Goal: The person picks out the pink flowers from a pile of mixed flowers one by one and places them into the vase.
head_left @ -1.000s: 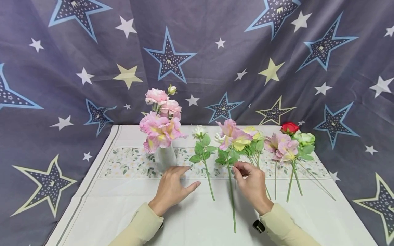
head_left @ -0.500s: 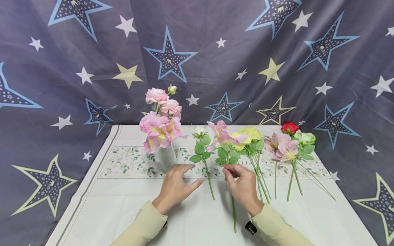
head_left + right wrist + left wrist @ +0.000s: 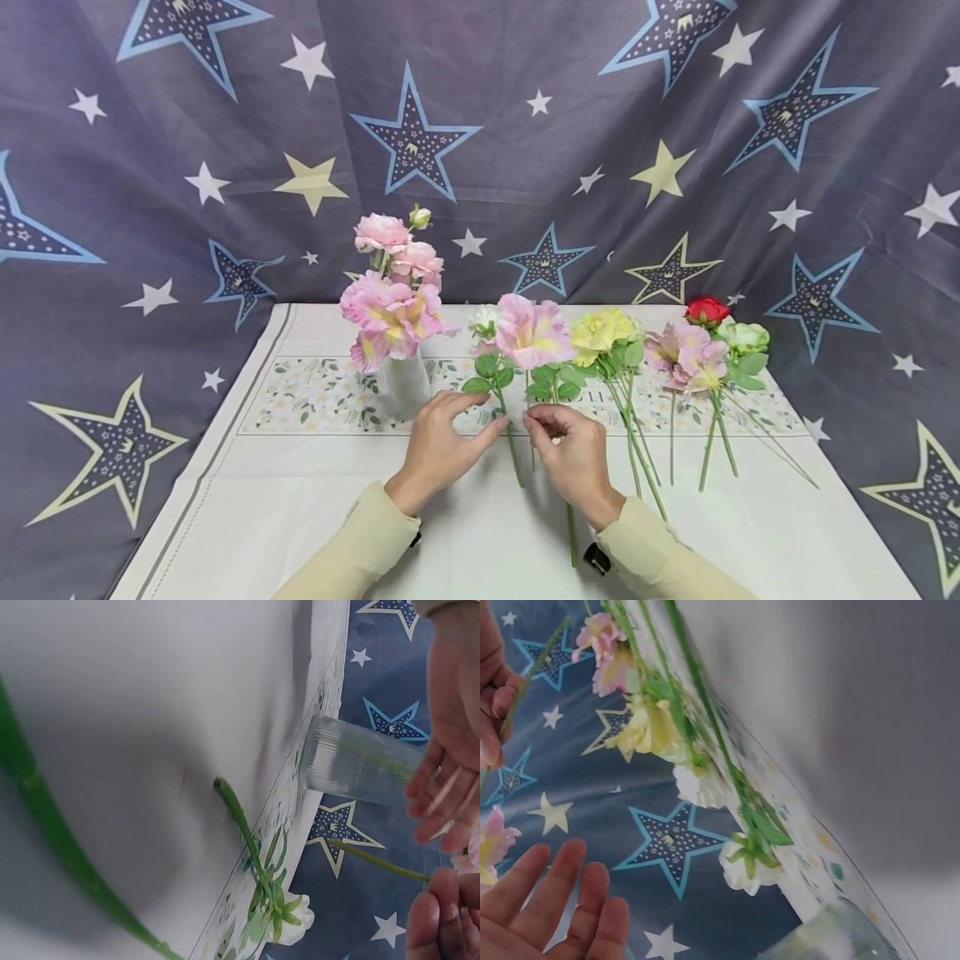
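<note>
My right hand [image 3: 576, 457] pinches the thin stem of a pink artificial flower with a yellow centre [image 3: 534, 333], its bloom upright. The lower end of that stem [image 3: 379, 861] sticks out past the fingers in the right wrist view. To its left, my left hand [image 3: 438, 442] holds nothing, its fingers [image 3: 564, 881] apart and extended. Left of it stands a ribbed clear glass vase [image 3: 405, 387] with pink flowers [image 3: 390, 317] in it. A white rose [image 3: 483, 319] lies on the table between the hands and behind them, partly overlapped by the pink bloom.
Several flower stems lie in a row on the right: a yellow flower [image 3: 602, 332], pink ones [image 3: 686, 358], a red rose [image 3: 707, 312] and a pale green one [image 3: 742, 337]. A floral printed band crosses the white tablecloth [image 3: 247, 517]. A star-patterned curtain [image 3: 495, 50] hangs behind.
My right hand has moved left with the pink flower, away from the yellow flower, and the bloom has turned to face forward. My left hand has shifted slightly right, towards it.
</note>
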Demonstrator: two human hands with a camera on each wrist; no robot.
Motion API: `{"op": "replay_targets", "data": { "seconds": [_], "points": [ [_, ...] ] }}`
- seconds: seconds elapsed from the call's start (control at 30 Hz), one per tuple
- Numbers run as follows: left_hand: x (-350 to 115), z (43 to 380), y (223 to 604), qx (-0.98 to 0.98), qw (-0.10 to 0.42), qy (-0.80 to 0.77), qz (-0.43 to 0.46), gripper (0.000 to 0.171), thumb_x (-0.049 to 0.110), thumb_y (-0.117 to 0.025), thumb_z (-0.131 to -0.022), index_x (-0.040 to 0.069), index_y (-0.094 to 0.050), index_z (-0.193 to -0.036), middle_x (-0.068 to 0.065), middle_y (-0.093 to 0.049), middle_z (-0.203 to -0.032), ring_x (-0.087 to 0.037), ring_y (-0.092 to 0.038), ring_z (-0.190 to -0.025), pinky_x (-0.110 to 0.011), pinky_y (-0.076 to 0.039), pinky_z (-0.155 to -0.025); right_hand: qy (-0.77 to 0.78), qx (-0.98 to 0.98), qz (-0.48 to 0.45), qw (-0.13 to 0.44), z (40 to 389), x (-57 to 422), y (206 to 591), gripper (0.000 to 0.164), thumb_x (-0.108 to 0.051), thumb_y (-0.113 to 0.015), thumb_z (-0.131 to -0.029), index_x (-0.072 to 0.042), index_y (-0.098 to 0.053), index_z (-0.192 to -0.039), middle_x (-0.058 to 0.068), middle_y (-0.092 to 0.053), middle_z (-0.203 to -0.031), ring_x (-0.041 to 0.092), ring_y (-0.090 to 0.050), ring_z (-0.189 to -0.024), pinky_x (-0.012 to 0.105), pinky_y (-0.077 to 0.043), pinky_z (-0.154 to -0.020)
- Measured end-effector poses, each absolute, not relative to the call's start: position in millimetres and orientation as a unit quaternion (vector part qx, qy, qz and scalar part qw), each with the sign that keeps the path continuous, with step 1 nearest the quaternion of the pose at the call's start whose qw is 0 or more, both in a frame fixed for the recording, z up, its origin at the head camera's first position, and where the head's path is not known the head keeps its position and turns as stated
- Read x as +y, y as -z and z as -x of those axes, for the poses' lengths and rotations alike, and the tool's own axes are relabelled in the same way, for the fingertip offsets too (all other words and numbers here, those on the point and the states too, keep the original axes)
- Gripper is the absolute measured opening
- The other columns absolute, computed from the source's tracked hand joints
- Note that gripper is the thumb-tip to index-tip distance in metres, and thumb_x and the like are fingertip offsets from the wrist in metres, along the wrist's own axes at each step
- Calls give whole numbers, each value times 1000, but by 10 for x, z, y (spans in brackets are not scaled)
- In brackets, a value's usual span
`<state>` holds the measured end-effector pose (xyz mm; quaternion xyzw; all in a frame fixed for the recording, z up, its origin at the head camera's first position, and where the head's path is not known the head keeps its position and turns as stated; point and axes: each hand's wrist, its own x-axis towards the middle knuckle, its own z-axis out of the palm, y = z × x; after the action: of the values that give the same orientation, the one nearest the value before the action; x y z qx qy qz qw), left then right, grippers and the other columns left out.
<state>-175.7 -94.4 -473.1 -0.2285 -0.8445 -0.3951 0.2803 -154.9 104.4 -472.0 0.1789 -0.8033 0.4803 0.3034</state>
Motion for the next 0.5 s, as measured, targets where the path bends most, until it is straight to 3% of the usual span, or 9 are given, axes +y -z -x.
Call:
{"op": "replay_targets", "data": {
  "seconds": [0.5],
  "points": [
    [-716,1811,4574,-770,313,496,252,12,14,-83,-86,12,-81,-97,4,-75,-85,-18,-67,-79,-30,-53,-70,-475,-802,-193,307,1521,938,4734,16,10,-81,-77,-1,-77,-87,5,-76,-82,9,-67,-62,15,-54,-59]
  ]
}}
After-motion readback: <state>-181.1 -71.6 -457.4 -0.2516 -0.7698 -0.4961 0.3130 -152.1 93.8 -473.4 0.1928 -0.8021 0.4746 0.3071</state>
